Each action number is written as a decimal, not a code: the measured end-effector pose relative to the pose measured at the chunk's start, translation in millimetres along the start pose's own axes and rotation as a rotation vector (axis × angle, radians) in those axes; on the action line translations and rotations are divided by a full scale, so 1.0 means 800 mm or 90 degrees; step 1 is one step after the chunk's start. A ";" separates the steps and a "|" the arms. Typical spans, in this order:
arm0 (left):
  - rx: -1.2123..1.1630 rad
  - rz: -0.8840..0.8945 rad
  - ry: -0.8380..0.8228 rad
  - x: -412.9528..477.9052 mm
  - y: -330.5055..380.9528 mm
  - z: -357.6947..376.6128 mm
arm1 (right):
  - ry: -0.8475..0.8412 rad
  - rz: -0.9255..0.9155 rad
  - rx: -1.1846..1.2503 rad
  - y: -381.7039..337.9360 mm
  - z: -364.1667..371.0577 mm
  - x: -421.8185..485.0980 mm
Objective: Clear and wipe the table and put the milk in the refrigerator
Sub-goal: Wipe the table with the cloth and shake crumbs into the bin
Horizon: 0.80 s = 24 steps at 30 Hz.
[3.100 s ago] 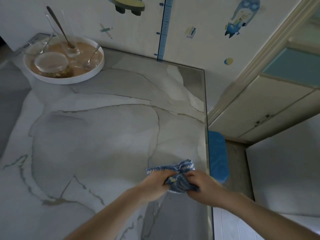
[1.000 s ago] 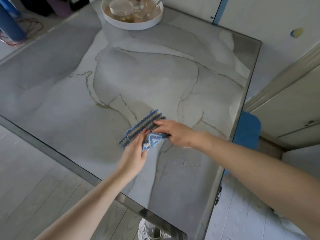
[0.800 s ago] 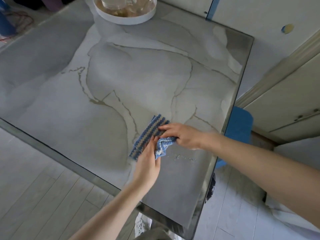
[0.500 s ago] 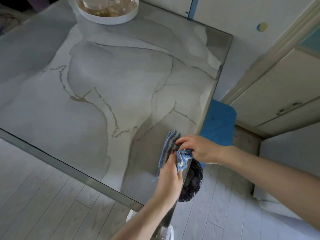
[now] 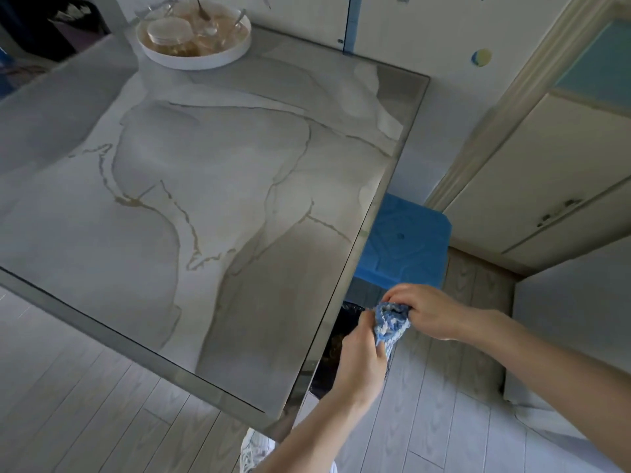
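Off the right edge of the tabletop [image 5: 205, 199], by the near corner, left hand [image 5: 362, 363] and right hand [image 5: 426, 312] both clutch the bunched cloth [image 5: 391, 322] over the bin [image 5: 348, 310]. A second ago it was pushing crumbs along the top, so they're probably getting dumped. Tray [image 5: 191, 63] sits at the far corner, no milk in sight.

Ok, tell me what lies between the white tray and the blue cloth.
Head view: from the white tray to the right edge, only bare marble tabletop. Past it, left hand and right hand grip the blue cloth over a dark bin.
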State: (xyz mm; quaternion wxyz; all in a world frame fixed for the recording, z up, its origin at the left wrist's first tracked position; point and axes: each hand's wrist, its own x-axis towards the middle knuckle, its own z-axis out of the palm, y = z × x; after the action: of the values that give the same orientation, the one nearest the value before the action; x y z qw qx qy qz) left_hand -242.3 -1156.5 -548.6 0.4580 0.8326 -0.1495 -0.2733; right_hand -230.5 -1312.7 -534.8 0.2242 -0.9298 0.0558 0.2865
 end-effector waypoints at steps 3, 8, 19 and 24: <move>-0.017 0.045 0.024 0.003 0.016 -0.013 | 0.028 -0.019 0.039 0.001 -0.015 -0.007; -0.022 0.147 0.106 0.029 0.046 -0.075 | 0.118 -0.068 0.167 -0.026 -0.067 -0.012; 0.164 0.036 0.059 0.047 -0.024 -0.105 | 0.052 -0.106 0.053 -0.071 -0.014 0.053; 0.116 0.006 0.039 0.029 -0.016 -0.072 | -0.013 -0.073 -0.018 -0.055 -0.020 0.034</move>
State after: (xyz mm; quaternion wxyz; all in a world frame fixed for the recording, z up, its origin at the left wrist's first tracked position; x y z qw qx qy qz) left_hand -190.0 -1121.9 -542.2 0.3861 0.8780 -0.1636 -0.2307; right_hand -189.6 -1280.1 -521.2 0.2280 -0.9315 -0.0038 0.2834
